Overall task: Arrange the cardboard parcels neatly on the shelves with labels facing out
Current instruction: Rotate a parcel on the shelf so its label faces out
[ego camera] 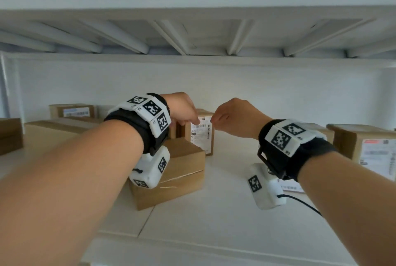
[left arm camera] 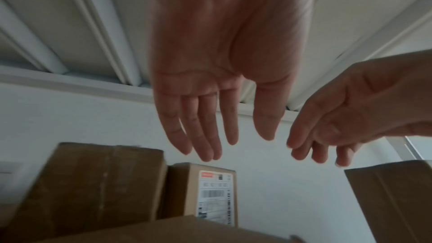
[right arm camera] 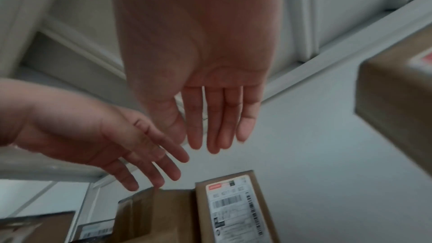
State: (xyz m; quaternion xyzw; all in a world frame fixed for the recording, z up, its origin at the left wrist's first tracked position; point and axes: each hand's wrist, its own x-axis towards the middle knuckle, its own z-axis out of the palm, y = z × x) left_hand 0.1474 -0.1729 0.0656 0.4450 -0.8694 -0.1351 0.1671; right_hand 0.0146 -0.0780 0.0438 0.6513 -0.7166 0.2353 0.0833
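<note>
A small upright cardboard parcel (ego camera: 201, 137) stands mid-shelf with its white barcode label facing me; it also shows in the wrist views (left arm camera: 215, 195) (right arm camera: 236, 210). My left hand (ego camera: 192, 121) and right hand (ego camera: 215, 122) hover at its top corners. In both wrist views the fingers of the left hand (left arm camera: 210, 136) and the right hand (right arm camera: 215, 127) are straight and hold nothing, a little above the parcel. A plain brown parcel (ego camera: 182, 171) lies skewed in front, under my left wrist. Another brown parcel (right arm camera: 158, 213) stands just left of the labelled one.
On the white shelf (ego camera: 214, 218), a labelled parcel (ego camera: 368, 150) stands at the right. A labelled parcel (ego camera: 72, 111) sits at the back left behind a flat one (ego camera: 62, 126). A dark box (ego camera: 10, 135) is far left. The upper shelf's ribbed underside (ego camera: 192, 36) hangs close overhead.
</note>
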